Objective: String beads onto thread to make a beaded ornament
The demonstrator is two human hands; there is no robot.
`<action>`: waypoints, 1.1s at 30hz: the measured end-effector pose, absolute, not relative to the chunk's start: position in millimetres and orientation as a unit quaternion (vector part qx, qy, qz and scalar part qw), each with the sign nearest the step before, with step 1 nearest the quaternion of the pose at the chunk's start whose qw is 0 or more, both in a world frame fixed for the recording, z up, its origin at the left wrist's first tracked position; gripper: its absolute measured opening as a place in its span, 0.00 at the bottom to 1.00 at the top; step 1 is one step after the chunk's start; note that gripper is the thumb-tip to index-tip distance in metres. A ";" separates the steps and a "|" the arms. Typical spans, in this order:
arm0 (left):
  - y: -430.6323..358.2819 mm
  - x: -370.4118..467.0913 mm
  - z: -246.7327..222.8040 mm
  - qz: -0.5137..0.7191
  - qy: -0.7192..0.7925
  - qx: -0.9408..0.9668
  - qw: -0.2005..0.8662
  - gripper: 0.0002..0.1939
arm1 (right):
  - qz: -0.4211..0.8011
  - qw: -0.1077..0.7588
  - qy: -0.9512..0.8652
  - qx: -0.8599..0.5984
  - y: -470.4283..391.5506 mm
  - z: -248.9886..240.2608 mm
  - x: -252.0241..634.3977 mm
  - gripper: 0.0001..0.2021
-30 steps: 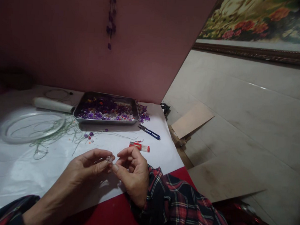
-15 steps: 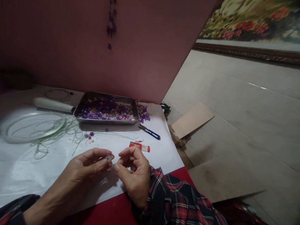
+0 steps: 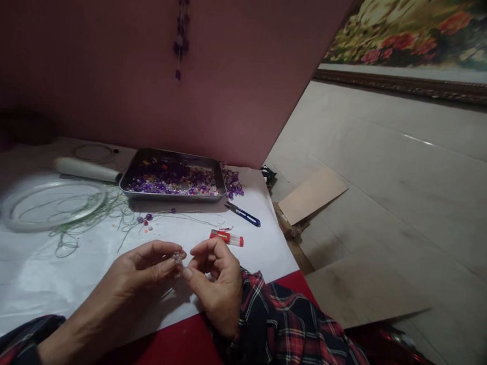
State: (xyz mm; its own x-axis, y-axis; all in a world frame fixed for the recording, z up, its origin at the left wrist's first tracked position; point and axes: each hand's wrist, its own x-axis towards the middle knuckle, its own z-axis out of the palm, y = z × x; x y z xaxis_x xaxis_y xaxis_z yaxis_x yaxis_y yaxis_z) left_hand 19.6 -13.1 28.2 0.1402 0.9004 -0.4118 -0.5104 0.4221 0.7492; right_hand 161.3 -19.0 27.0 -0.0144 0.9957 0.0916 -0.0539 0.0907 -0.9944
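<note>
Between the thumb and fingertips of my left hand point(image 3: 137, 272) is a small cluster of clear beads point(image 3: 177, 257), held above the front of the white-covered table. My right hand point(image 3: 215, 281) is close beside it, fingers curled and thumb tip near the beads. Whether the right fingers pinch a thread or a bead is too fine to make out. Just beyond the right hand lies a red lighter point(image 3: 227, 237). Blue thread snips point(image 3: 243, 213) rest farther back. Several loose purple and red beads point(image 3: 146, 219) lie with thin cord beyond my left hand.
A metal tray point(image 3: 174, 197) of purple and clear beads stands at the back, with more beads spilled at its right. To the left are a coil of clear line point(image 3: 14, 218), tangled green cord point(image 3: 69, 234) and a white cone point(image 3: 86, 168). A purple bead string point(image 3: 180, 34) hangs on the wall.
My right hand has shifted slightly left, its thumb closer to the bead cluster. My left hand stays almost still, holding the beads.
</note>
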 end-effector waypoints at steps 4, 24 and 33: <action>-13.1 19.3 26.3 0.493 0.432 0.232 0.719 0.10 | 0.492 0.537 -0.509 -0.458 -19.5 27.1 160.5 0.09; -13.7 20.1 25.7 0.492 0.432 0.228 0.721 0.12 | 0.504 0.527 -0.509 -0.459 -18.7 29.5 161.5 0.09; -12.6 19.1 24.0 0.490 0.434 0.227 0.721 0.12 | 0.503 0.526 -0.505 -0.463 -18.8 30.1 161.4 0.09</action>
